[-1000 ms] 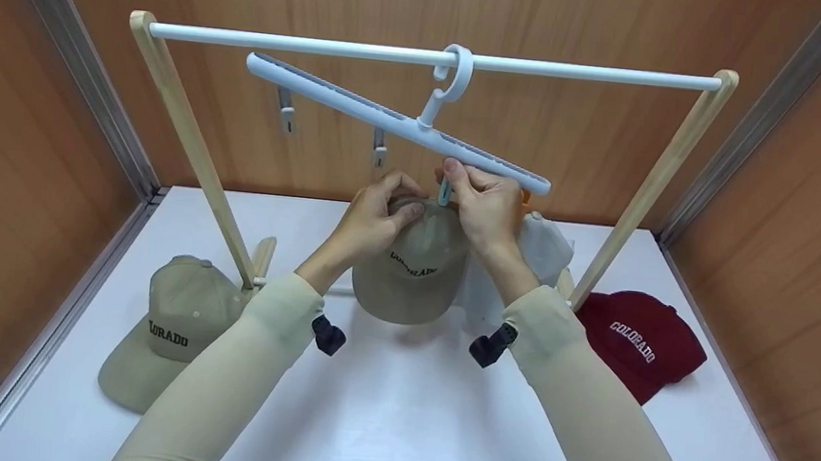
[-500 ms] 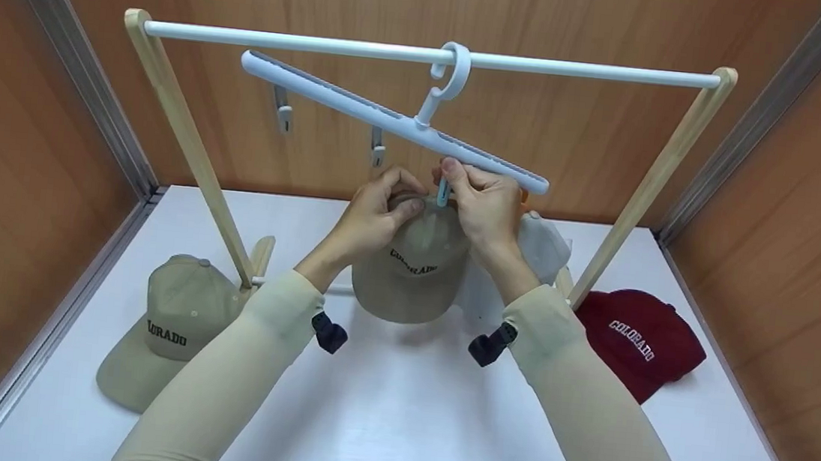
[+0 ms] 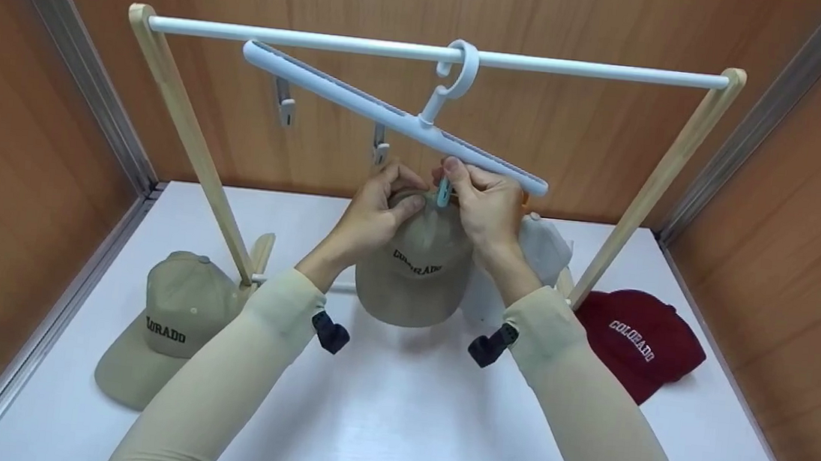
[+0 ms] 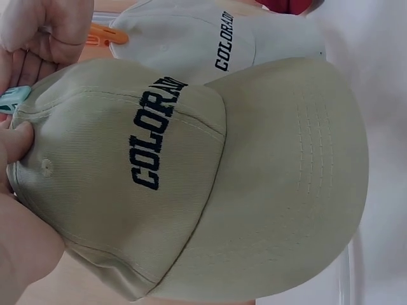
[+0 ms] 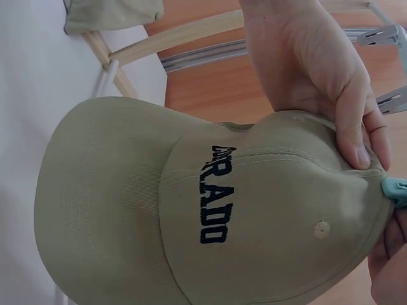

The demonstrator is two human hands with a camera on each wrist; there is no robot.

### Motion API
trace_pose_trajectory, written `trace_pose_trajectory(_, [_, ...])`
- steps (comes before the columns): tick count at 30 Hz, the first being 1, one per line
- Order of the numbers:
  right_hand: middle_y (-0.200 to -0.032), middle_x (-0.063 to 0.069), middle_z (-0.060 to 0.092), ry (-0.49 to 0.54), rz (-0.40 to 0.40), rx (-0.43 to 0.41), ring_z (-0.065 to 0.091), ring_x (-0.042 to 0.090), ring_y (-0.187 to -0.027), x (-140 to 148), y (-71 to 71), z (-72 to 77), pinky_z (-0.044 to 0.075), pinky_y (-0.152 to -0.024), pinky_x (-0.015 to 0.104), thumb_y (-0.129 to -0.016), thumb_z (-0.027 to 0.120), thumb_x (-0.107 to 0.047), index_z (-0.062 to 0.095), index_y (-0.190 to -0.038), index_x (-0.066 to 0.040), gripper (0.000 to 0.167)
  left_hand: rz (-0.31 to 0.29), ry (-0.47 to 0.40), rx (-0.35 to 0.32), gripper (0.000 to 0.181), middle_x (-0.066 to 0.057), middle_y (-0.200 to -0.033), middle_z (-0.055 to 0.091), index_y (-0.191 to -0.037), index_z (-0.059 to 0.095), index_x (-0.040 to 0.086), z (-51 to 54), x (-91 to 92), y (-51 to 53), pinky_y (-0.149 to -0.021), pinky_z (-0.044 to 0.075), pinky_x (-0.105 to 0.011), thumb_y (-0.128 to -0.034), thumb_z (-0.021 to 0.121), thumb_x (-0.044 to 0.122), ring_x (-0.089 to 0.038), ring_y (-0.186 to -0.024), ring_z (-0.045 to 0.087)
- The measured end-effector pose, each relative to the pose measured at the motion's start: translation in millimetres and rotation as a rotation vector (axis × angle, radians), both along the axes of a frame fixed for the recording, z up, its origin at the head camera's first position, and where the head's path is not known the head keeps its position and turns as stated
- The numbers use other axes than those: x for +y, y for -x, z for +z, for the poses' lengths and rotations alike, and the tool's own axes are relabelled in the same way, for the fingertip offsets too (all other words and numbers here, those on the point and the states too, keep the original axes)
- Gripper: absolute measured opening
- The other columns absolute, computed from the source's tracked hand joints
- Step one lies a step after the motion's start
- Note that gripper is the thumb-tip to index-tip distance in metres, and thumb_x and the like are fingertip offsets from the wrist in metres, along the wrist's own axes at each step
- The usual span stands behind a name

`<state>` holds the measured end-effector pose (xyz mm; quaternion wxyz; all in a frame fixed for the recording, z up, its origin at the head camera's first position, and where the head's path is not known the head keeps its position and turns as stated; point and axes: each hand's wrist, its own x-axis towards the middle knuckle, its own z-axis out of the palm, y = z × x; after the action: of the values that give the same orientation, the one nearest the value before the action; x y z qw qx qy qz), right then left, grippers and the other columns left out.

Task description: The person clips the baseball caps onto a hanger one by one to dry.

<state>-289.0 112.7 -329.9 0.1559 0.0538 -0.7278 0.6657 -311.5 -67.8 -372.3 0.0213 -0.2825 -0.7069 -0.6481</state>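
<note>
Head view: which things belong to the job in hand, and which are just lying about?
Likely in the job: left hand, right hand, held khaki cap, teal clip, hanger, rail, clipped pale cap.

Apparently lying about: other khaki cap, maroon cap.

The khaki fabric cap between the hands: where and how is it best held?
Probably at the crown's upper edge, pinched from the left as the left hand does: the brim hangs below, and the right hand, holding a teal plastic clip, occupies the right.

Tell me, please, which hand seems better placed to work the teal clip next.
Probably the right hand: it pinches the teal clip, while the left hand holds the central beige cap by its crown.
</note>
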Motion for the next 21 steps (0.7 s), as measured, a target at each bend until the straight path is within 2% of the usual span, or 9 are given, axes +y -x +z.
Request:
trace_pose_trajectory(2, [-0.103, 0.008, 0.082, -0.001, 0.002, -0.004, 0.077, 0.021, -0.105, 0, -0.3, 0.0, 0.059, -0.100, 0.036, -0.099, 0.073, -0.034, 0.085, -0.112, -0.012, 0.027, -0.006, -0.009, -0.005, 0.015, -0.008, -0.127, 0.068, -0.123, 0.057, 0.005, 0.7, -0.6, -0.1, -0.115, 0.046, -0.031, -0.1079, 0.058, 0.002, -0.017, -0.133, 0.062])
trace_pose_trajectory(7, [-0.103, 0.006, 0.082, -0.037, -0.010, 0.002, 0.075, 0.019, -0.108, 1, -0.4, -0.2, 0.055, -0.106, 0.036, -0.099, 0.073, -0.037, 0.086, -0.109, -0.014, 0.028, 0.031, 0.010, -0.009, 0.017, -0.006, -0.128, 0.069, -0.126, 0.056, 0.008, 3.9, 1.3, -0.7, -0.117, 0.045, -0.031, -0.1090, 0.059, 0.007, -0.015, -0.135, 0.061])
trace_pose_trajectory(11, [-0.102, 0.008, 0.082, -0.046, 0.002, 0.036, 0.074, 0.020, -0.107, 4, -0.1, -1.5, 0.056, -0.103, 0.037, -0.100, 0.073, -0.036, 0.086, -0.106, -0.011, 0.028, 0.046, 0.032, -0.006, 0.018, -0.004, -0.128, 0.069, -0.127, 0.056, 0.009, 4.9, 3.3, -1.1, -0.118, 0.043, -0.029, -0.1089, 0.060, 0.009, -0.013, -0.134, 0.060])
trace_pose_trajectory(21, [-0.116, 0.015, 0.079, -0.069, 0.103, 0.081, 0.071, 0.019, -0.119, 11, -0.3, -8.4, 0.051, -0.111, 0.037, -0.103, 0.072, -0.029, 0.080, -0.122, -0.006, 0.031, 0.066, 0.109, 0.024, 0.020, -0.001, -0.129, 0.066, -0.128, 0.056, 0.012, 2.5, 3.8, -0.6, -0.119, 0.041, -0.028, -0.1093, 0.060, 0.013, -0.012, -0.136, 0.059])
